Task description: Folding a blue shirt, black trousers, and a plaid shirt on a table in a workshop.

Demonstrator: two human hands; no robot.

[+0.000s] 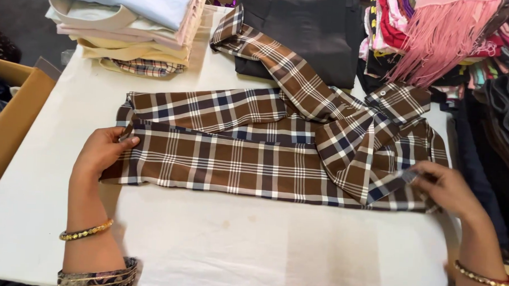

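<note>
A brown plaid shirt (248,154) with white and navy stripes lies partly folded across the white table (251,244). One sleeve (269,53) stretches away toward the back. My left hand (99,151) pinches the shirt's left hem edge, fingers curled on the cloth. At the shirt's right end, near the collar, my right hand (447,186) grips a fold of the fabric. Both wrists wear gold bangles.
A stack of folded pale shirts (134,26) sits at the back left. A dark grey garment (309,32) lies at the back centre under the sleeve. Heaped colourful clothes and a pink fringed piece (438,42) crowd the right. A brown cardboard box (7,117) stands at the left edge.
</note>
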